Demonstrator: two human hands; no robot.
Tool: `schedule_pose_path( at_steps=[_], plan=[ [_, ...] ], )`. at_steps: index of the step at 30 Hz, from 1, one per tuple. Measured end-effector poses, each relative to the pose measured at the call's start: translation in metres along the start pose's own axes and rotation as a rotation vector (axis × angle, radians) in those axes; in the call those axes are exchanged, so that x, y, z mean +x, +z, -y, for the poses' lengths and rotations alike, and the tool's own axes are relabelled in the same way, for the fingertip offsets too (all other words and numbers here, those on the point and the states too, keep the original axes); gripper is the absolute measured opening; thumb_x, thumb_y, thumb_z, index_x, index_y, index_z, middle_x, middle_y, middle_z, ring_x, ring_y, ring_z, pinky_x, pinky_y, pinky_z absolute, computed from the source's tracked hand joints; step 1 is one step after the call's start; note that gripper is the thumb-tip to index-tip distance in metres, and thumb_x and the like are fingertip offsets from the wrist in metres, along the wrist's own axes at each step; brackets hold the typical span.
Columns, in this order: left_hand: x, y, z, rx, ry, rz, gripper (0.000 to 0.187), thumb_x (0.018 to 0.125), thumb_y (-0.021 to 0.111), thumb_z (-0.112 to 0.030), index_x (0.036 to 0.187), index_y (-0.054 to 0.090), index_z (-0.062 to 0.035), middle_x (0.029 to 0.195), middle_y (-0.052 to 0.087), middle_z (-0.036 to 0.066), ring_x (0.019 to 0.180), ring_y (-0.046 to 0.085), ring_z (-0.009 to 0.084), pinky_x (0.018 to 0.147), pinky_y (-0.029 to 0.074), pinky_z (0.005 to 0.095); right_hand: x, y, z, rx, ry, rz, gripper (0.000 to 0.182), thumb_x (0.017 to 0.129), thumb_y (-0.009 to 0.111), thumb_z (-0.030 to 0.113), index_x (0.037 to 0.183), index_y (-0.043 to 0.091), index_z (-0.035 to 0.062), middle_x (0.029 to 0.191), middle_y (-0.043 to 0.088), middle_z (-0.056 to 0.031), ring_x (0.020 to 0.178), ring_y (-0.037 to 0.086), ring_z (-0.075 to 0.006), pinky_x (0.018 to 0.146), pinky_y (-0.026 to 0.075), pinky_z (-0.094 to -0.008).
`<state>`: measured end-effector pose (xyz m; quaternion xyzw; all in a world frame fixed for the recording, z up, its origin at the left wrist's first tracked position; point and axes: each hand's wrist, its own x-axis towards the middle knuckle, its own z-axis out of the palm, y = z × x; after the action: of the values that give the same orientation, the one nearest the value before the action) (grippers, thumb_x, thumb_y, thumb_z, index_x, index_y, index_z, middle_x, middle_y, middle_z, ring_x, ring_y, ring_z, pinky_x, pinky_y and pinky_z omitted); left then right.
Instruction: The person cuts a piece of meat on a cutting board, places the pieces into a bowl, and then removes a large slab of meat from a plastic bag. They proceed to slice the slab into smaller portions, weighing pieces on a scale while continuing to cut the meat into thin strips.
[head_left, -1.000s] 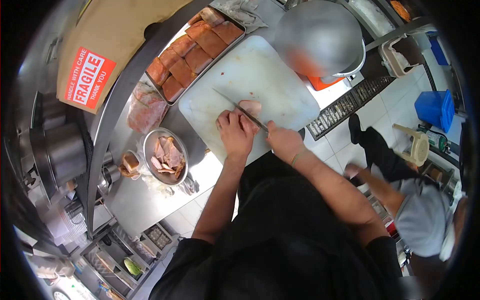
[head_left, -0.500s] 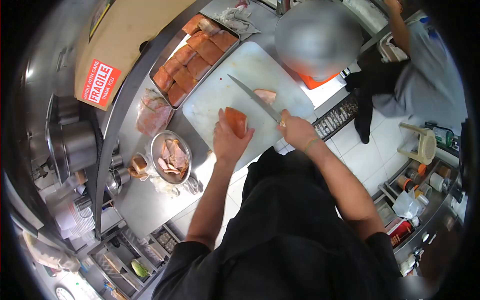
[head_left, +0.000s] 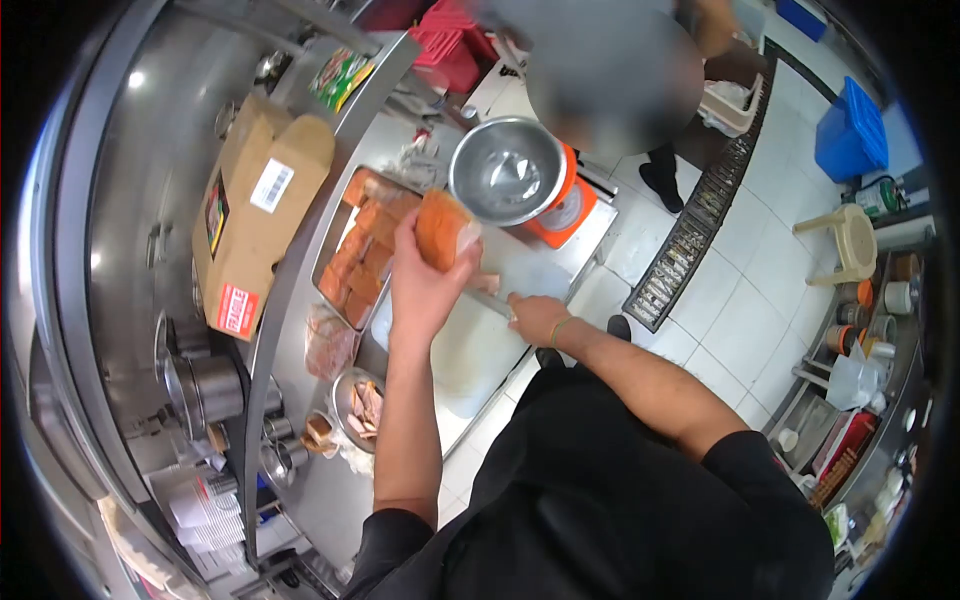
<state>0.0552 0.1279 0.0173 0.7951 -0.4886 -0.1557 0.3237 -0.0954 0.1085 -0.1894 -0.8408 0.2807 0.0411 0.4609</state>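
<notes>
My left hand [head_left: 425, 285] is raised above the cutting board, its fingers wrapped round an orange-pink piece of meat or fish [head_left: 440, 232]. Below it, my right hand [head_left: 537, 322] grips a knife [head_left: 491, 303] low over the white cutting board [head_left: 470, 350]. A small pale cut piece [head_left: 486, 283] lies beside the blade. To the left, a metal tray [head_left: 322, 292] holds several similar orange pieces. A metal bowl of trimmings [head_left: 345, 400] and a wrapped pale pink piece [head_left: 328, 342] are nearer to me, left of the board.
A steel bowl [head_left: 508, 170] sits on an orange scale [head_left: 562, 215] beyond the board. A blurred person [head_left: 615, 75] stands past it. A cardboard box [head_left: 255, 215] is on the left shelf; a floor grate [head_left: 690, 240] runs at the right.
My left hand has lifted the orange piece off the board. The view has shifted, showing the bowl on the scale plainly. The co-worker has moved closer to the scale.
</notes>
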Motion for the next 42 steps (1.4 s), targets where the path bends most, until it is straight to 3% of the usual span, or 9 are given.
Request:
schedule_pose_path(
  at_steps=[4,9,16,23,32,38,42],
  plan=[
    [0.06,0.041,-0.048,0.307,0.168,0.024,0.092,0.071,0.087,-0.034,0.146,0.047,-0.0028,0.133,0.067,0.019,0.126,0.064,0.0359,0.108,0.044,0.0519,-0.005,-0.005,0.003,0.021,-0.011,-0.007,0.037,0.098,0.068,0.026,0.122,0.058,-0.0007,0.105,0.075,-0.0244,0.102,0.072,-0.0433,0.089,0.056,-0.0529],
    [0.1,0.089,-0.037,0.561,0.224,0.154,0.09,0.07,0.087,-0.036,0.146,0.05,-0.0058,0.134,0.068,0.015,0.127,0.064,0.033,0.11,0.038,0.056,0.002,0.012,-0.014,0.014,-0.077,-0.047,0.042,0.099,0.067,0.029,0.126,0.056,-0.0008,0.099,0.075,-0.0232,0.095,0.073,-0.0429,0.084,0.057,-0.0537],
    [0.099,0.105,-0.027,0.574,0.151,0.207,0.086,0.072,0.087,-0.034,0.146,0.05,-0.0104,0.133,0.069,0.013,0.125,0.065,0.0338,0.111,0.035,0.0578,-0.002,0.008,-0.015,0.032,-0.06,-0.057,0.042,0.095,0.069,0.027,0.126,0.059,0.0003,0.098,0.076,-0.0216,0.093,0.074,-0.0423,0.081,0.058,-0.0534],
    [0.103,0.112,-0.014,0.551,0.25,0.174,0.102,0.072,0.09,-0.036,0.158,0.039,-0.0113,0.155,0.054,0.015,0.143,0.051,0.0348,0.113,0.034,0.0631,-0.005,0.006,-0.017,0.034,-0.073,-0.061,0.039,0.093,0.07,0.026,0.123,0.062,0.0022,0.099,0.077,-0.021,0.095,0.075,-0.0408,0.081,0.06,-0.0513],
    [0.104,0.113,-0.009,0.563,0.229,0.175,0.11,0.072,0.092,-0.042,0.161,0.034,-0.011,0.158,0.052,0.013,0.146,0.049,0.0336,0.111,0.034,0.0658,-0.002,0.003,-0.019,0.03,-0.093,-0.027,0.042,0.094,0.07,0.026,0.126,0.062,0.0003,0.098,0.077,-0.0204,0.095,0.075,-0.0402,0.082,0.06,-0.0508],
    [0.1,0.113,-0.026,0.567,0.219,0.181,0.113,0.073,0.091,-0.043,0.162,0.031,-0.0087,0.157,0.052,0.016,0.144,0.051,0.0344,0.11,0.034,0.0677,-0.001,0.0,-0.019,0.049,-0.112,0.009,0.04,0.095,0.069,0.025,0.124,0.061,-0.0003,0.1,0.076,-0.0215,0.097,0.075,-0.0407,0.083,0.059,-0.051],
    [0.099,0.119,-0.03,0.611,0.204,0.109,0.11,0.069,0.089,-0.034,0.16,0.033,-0.0052,0.142,0.062,0.022,0.131,0.061,0.039,0.108,0.042,0.0592,0.002,0.002,-0.019,0.062,-0.102,0.015,0.04,0.095,0.068,0.027,0.124,0.06,0.0006,0.102,0.076,-0.0222,0.098,0.074,-0.0415,0.085,0.058,-0.0523]
  ],
)
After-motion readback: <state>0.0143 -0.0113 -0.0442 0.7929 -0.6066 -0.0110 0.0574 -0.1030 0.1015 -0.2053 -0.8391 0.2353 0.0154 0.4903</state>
